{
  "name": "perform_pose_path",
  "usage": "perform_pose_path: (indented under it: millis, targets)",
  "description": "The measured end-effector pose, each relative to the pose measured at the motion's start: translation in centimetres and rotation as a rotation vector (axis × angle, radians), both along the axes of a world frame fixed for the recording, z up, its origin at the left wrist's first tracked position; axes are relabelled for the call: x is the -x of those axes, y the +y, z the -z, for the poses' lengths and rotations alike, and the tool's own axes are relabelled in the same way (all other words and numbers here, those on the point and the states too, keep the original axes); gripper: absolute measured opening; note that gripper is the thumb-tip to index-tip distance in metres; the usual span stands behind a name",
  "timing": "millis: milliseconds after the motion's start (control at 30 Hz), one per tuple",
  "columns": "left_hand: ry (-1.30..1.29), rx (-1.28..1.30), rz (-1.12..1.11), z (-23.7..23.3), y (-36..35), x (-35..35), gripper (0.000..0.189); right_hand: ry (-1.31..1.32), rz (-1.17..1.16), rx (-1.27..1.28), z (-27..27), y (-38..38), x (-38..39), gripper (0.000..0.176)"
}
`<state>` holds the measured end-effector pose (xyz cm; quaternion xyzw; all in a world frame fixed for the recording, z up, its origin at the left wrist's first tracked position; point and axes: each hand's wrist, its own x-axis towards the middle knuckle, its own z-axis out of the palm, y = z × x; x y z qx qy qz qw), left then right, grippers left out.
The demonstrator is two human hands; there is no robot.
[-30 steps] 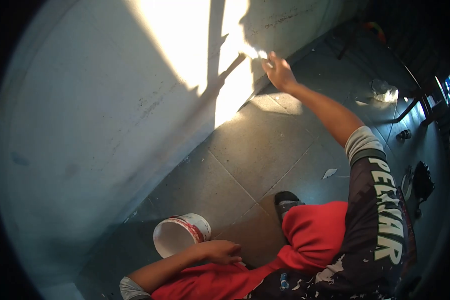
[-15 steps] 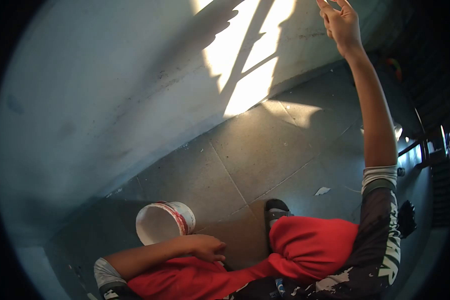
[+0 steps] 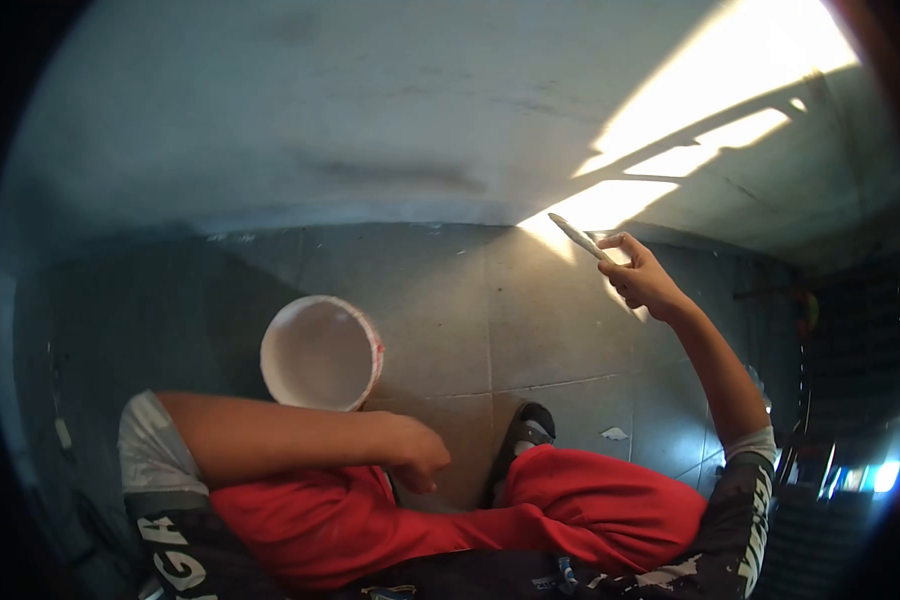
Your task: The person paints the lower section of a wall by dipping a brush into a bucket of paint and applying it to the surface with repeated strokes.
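The right hand [image 3: 642, 278] is raised to the far right, its fingers pinched around the near end of a thin flat tool [image 3: 580, 238]. The tool's pale blade points up and left toward the foot of the grey wall [image 3: 400, 120], where a patch of sunlight falls. The grip looks like a fingertip hold rather than a full fist. If the blade catches on the wall or the wrist turns fast, I judge the tool could twist loose and drop onto the tiled floor [image 3: 550, 320]. The left hand [image 3: 415, 452] rests on the red trousers [image 3: 370, 520] near the knee with its fingers curled in, and nothing shows in them, so it steadies neither the tool nor anything else. The open white bucket [image 3: 320, 352] stands on the floor just beyond the left forearm, close to the knee. A shift of that arm or leg could knock it over, and whether anything is inside cannot be told from here. The person is crouched low with one shoe [image 3: 525, 430] tucked under and the right arm stretched well out, so leaning further right might cost balance. The glare at the far right may also make the blade's edge hard to see against the wall. A small pale scrap [image 3: 615, 434] lies on the tiles near the right knee.
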<state>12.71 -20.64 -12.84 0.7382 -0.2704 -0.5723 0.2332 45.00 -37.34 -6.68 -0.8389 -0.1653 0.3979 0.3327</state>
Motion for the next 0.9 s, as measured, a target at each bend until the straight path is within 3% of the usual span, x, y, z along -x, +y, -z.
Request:
perform_pose_path:
  millis: [67,200,367,433,600,667,900]
  targets:
    - [-0.062,0.034,-0.039,-1.4,-0.1,0.2,0.04,0.005,-0.247,-0.008,-2.3,3.5,3.3,0.043]
    - [-0.111,0.179,0.038,-1.1,-1.4,-0.2,0.035,-0.116,-0.479,-0.013,-5.4,11.2,10.5,0.035]
    - [-0.28,0.05,0.067,-1.3,-4.2,0.7,0.035,-0.292,-0.926,-0.162,-5.7,19.0,17.6,0.029]
    - [-0.319,0.009,0.053,-2.2,-4.2,1.4,0.035,-0.385,-1.162,-0.092,-5.4,21.8,20.0,0.031]
    - [-0.372,-0.025,0.075,-2.3,-4.9,2.9,0.036,-0.485,-1.481,0.059,-2.3,25.0,25.2,0.03]
    - [-0.379,-0.028,0.086,-2.2,-5.1,3.2,0.036,-0.545,-1.679,0.13,-0.4,25.8,26.9,0.043]
    - [-0.408,-0.029,0.207,-1.9,-5.6,3.5,0.038,-0.675,-1.759,0.019,7.1,26.5,29.3,0.039]
